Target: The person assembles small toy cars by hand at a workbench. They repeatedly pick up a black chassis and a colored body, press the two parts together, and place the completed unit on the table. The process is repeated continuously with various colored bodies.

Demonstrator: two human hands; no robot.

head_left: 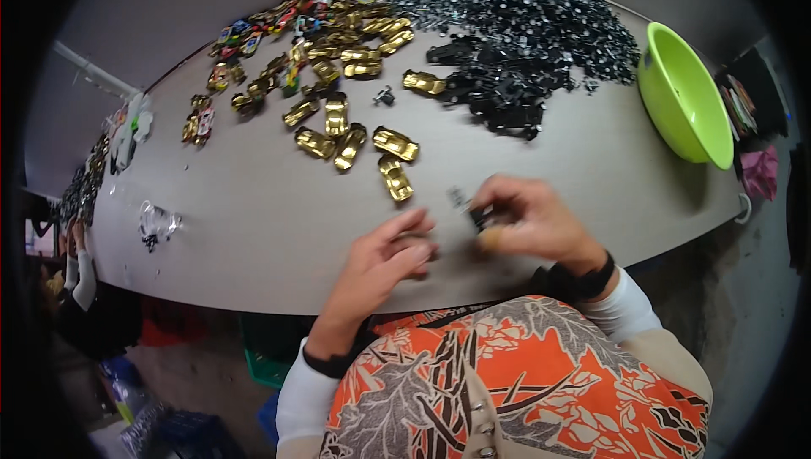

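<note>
My right hand [536, 221] is closed on a small black toy car chassis [480, 215], blurred by motion. A greyish wheel part [458, 199] shows just beyond its fingertips; whether it joins the chassis I cannot make out. Facing it, my left hand [384, 260] has its fingers curled in toward the thumb, and anything between them is hidden. Nearest beyond that hand lies a gold toy car body [394, 178], with another gold body [395, 144] touching its far end. Several more gold car bodies [336, 114] lie loosely grouped farther left.
Black chassis [507, 104] are heaped at the back, before a large pile of small wheel parts [549, 19]. Multicoloured toy cars [253, 28] lie far left. A green basin [684, 95] leans at right. Clear plastic [158, 221] lies left; another person's hands [78, 231] work beyond.
</note>
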